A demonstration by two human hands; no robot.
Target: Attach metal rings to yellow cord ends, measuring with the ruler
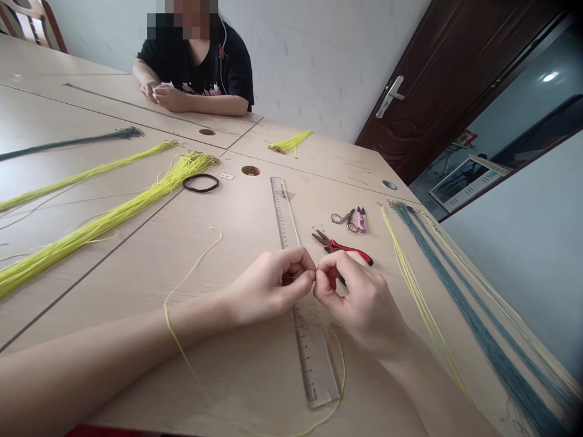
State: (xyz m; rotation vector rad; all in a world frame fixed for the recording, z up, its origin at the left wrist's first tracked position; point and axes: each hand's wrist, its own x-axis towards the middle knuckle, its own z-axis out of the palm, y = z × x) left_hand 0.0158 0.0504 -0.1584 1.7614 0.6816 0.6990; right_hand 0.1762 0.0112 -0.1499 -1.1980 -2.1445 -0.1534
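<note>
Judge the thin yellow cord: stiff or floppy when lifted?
Likely very floppy: the thin yellow cord lies in slack, loose curves, not straight runs. Probably light too, given how fine it looks. It may well snag when lifted, since its free length trails close by the left hand.

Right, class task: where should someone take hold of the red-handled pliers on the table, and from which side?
Grip the pliers by their red handles, coming from the right, beside the right hand. The pliers seem to lie flat, jaws pointing left toward the ruler, so the handles are likely the easiest part to reach.
</note>
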